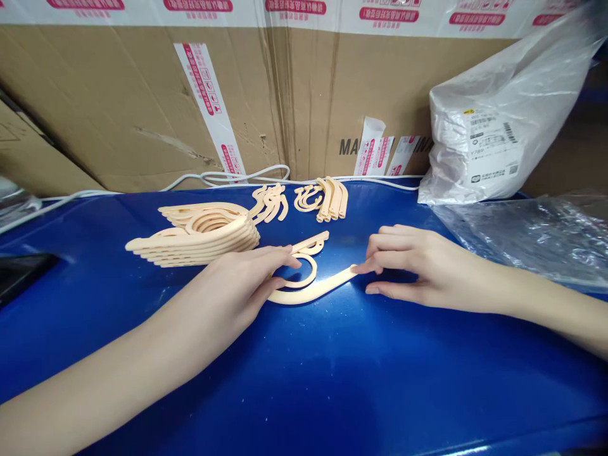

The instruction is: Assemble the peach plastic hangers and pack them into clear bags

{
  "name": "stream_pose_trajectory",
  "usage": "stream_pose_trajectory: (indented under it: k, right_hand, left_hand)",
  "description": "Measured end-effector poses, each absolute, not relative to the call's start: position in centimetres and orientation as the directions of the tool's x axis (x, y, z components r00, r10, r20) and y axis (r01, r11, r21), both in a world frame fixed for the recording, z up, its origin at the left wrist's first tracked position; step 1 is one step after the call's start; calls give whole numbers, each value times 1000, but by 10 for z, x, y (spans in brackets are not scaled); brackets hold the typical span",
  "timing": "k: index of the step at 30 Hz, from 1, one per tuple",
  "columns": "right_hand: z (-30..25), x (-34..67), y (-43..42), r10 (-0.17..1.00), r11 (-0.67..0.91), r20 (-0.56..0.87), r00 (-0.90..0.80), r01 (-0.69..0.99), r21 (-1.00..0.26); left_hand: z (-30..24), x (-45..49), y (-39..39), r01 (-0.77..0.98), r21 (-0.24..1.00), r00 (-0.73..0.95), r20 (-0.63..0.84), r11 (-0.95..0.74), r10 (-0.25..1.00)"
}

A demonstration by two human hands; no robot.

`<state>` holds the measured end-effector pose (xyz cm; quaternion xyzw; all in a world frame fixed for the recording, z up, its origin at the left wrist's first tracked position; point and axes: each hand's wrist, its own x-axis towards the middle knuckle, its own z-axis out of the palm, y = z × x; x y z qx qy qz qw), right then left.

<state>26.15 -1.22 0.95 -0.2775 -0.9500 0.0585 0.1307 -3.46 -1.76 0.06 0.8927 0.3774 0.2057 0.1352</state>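
Gripped the curved cream piece [313,292] on the table [304,380] with the left hand [251,272]; touched its tip [346,274] with the right hand [408,266] in an unclosed grip.

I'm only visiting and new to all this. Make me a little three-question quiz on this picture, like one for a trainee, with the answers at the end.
1. Which hand has a fingertip on the right end of the loose cream piece?

2. True or false: the stack of similar pieces lies to the left of the loose cream piece.

3. What colour is the tabletop?
a) White
b) Blue
c) Green

Key:
1. The right hand; the left hand lies over the piece's other end.
2. True.
3. b
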Motion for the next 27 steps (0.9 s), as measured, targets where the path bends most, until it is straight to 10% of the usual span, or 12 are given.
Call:
stream_pose_trajectory:
  k: [27]
  right_hand:
    - [-2, 249, -30, 329, 940, 355, -875, 339, -36]
  left_hand:
    - [-14, -17, -20, 539, 698, 463, 223, -472, 858]
